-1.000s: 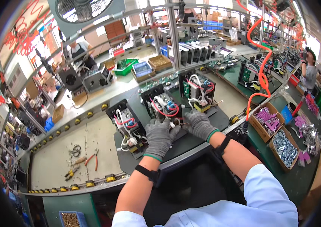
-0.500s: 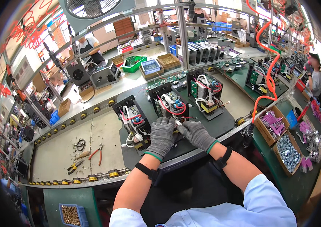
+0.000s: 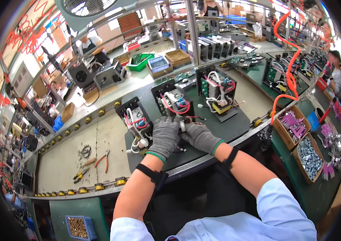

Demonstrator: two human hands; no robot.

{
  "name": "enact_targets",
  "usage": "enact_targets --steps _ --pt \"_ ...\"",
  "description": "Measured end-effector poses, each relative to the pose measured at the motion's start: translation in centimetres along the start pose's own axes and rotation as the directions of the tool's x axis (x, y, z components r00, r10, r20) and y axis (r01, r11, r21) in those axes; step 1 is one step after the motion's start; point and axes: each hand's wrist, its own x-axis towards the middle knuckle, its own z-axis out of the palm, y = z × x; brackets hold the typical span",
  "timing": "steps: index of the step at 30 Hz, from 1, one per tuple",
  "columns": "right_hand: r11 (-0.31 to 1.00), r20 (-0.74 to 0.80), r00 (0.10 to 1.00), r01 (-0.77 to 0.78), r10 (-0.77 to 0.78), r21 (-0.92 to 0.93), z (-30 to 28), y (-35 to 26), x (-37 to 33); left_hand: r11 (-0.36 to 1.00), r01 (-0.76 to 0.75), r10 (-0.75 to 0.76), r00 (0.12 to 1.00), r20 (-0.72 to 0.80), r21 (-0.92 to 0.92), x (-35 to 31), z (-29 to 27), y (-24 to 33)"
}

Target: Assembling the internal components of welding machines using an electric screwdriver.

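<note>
Both my hands wear grey knit gloves and meet at the front of the middle circuit-board unit (image 3: pixel 174 99), which has a black plate, a white block and red wires. My left hand (image 3: pixel 165 137) curls over its front left, fingertips at a small white part (image 3: pixel 182 126). From the other side my right hand (image 3: pixel 201 138) pinches at that same part; its exact kind is hidden by the fingers. A similar unit (image 3: pixel 136 120) stands left of my left hand, and another unit (image 3: pixel 218 90) stands to the right. All three rest on a dark board (image 3: pixel 234 125).
Pliers (image 3: pixel 103 160) and yellow-handled cutters (image 3: pixel 81 176) lie on the bench at left. An orange coiled hose (image 3: pixel 291 76) hangs at right, with a driver (image 3: pixel 265 136) below. Boxes of purple parts (image 3: pixel 293 124) and metal fasteners (image 3: pixel 309 158) stand at right. A roller rail (image 3: pixel 100 186) edges the bench.
My hands have shifted slightly left and up in the picture, still together at the middle unit with the white part between them. The whole view has tilted a little.
</note>
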Motion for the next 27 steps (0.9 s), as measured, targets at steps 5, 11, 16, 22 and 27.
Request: enact_targets --steps 5,11,16,22,27 --pt "1.0 -0.134 0.991 0.013 -0.013 0.0 0.7 -0.3 -1.9 0.997 0.035 -0.032 0.998 0.059 -0.061 -0.2 -2.1 0.5" --pt "1.0 -0.108 0.994 0.001 -0.003 -0.018 0.3 -1.3 -8.8 0.951 -0.014 -0.136 0.878 -0.459 -0.309 -7.1 -7.7 -3.5" --pt "0.987 -0.017 1.0 -0.029 0.026 -0.158 1.9 -3.4 -5.8 0.529 0.512 -0.718 0.695 -0.036 -0.677 -11.9 -5.4 -5.3" --pt "0.916 -0.019 1.0 -0.017 0.01 -0.402 2.1 -2.6 -2.2 0.506 0.546 -0.677 0.731 0.085 -0.668 -12.8 -1.4 -3.7" --pt "0.94 -0.053 0.998 -0.043 0.027 -0.337 -0.9 0.0 -6.4 0.645 0.477 -0.624 0.779 -0.052 -0.596 -12.9 -1.0 -3.7"
